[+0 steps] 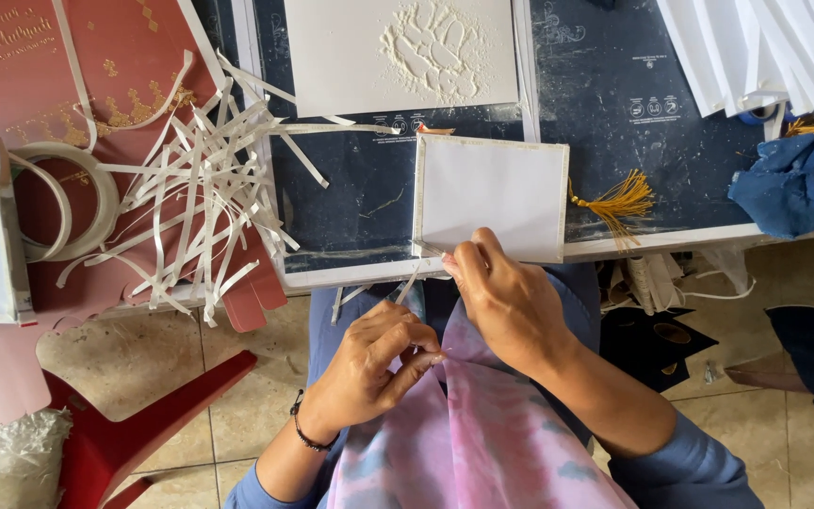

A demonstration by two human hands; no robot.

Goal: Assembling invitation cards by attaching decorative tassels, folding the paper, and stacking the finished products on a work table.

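A: What's nearest?

B: The left hand (369, 363), fingers pinched shut on a thin white backing strip (408, 286).

A: And beyond?

B: The right hand (501, 297), fingertips closed, pins the white card's (492, 196) edge at 12 o'clock on the counter (350, 188). Best to peel low and steadily.

The right hand (506, 302) covered the card's (492, 196) near left corner, so the grip there could not be read. The left hand's (369, 363) fingertips curled under, hiding the end of the strip (409, 283) they pinched. The embossed sheet (398, 52), fan of white paper (765, 47) and maroon box (11, 57) ran off the top edge. The blue cloth (798, 179) was cut at the right. The tassel's (619, 200) cord vanished behind the card
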